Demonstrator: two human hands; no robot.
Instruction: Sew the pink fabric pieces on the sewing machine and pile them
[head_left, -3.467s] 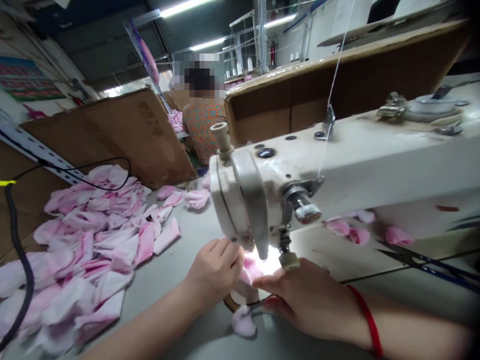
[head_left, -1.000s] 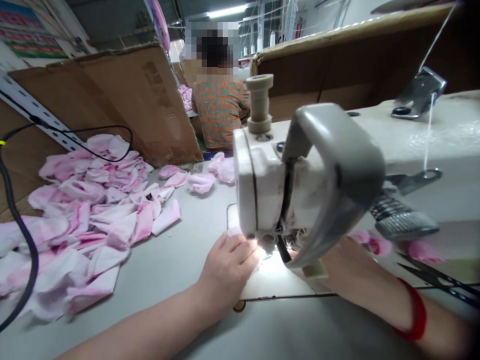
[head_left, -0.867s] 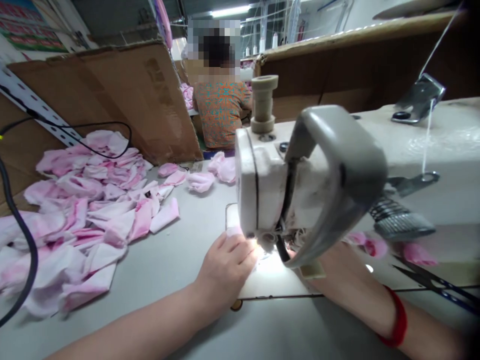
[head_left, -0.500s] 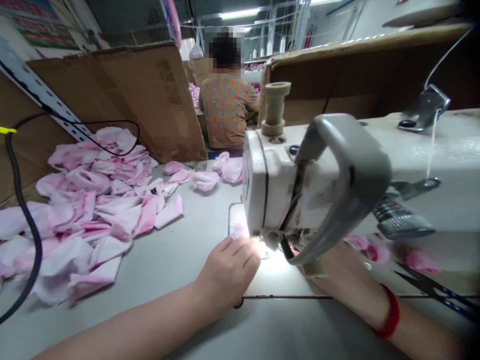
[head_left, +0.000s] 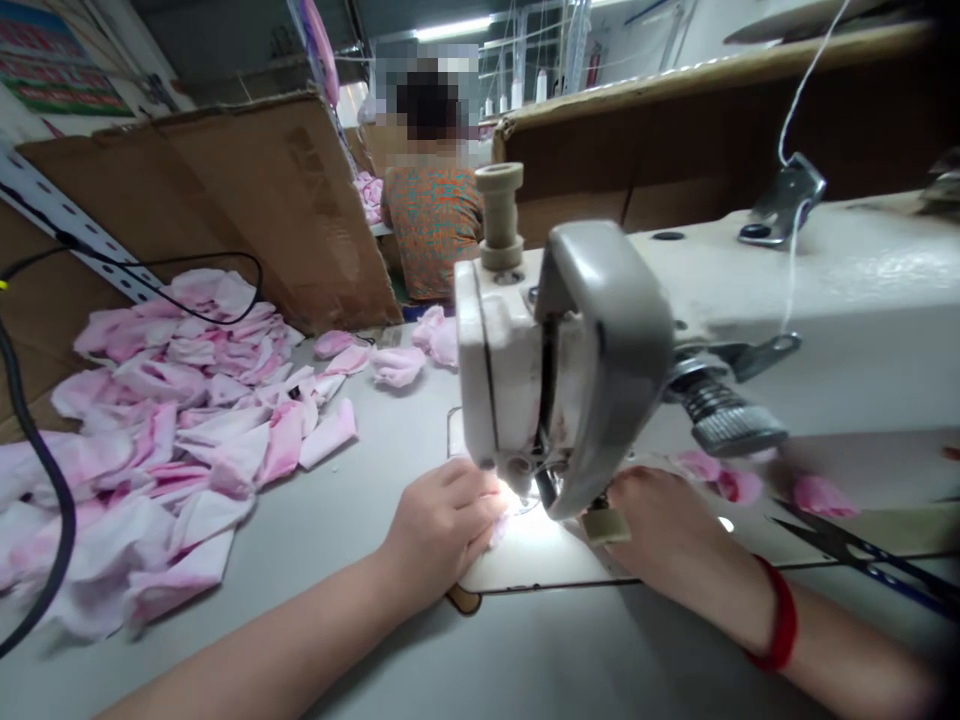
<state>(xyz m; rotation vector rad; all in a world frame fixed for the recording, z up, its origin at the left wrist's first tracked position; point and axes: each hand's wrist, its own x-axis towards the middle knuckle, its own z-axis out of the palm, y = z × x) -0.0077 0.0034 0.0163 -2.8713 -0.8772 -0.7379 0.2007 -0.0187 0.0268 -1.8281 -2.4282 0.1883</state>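
Observation:
A white sewing machine [head_left: 750, 290] stands over a lit metal plate [head_left: 517, 570]. Just left of its needle area, my left hand [head_left: 446, 525] has its fingers pressed together on a small pink-and-white fabric piece [head_left: 499, 530], which shows beneath the fingertips. My right hand [head_left: 656, 520], with a red band at the wrist, lies under the machine's arm, right of the needle area. Its fingertips are hidden behind the machine's grey guard [head_left: 615, 350], so what they touch is unseen. A large heap of pink-and-white fabric pieces [head_left: 172, 400] covers the table's left side.
Black scissors [head_left: 862, 560] lie at the right beside several pink pieces [head_left: 739, 485] under the machine arm. A black cable [head_left: 37, 450] hangs at the left. Cardboard panels [head_left: 225, 200] rise behind the table [head_left: 322, 560]. A person in a patterned shirt [head_left: 435, 230] sits beyond.
The view has shifted, so the machine appears further left. My left hand has turned slightly, with fabric now showing below its fingertips. My right hand shows more fully beside the guard.

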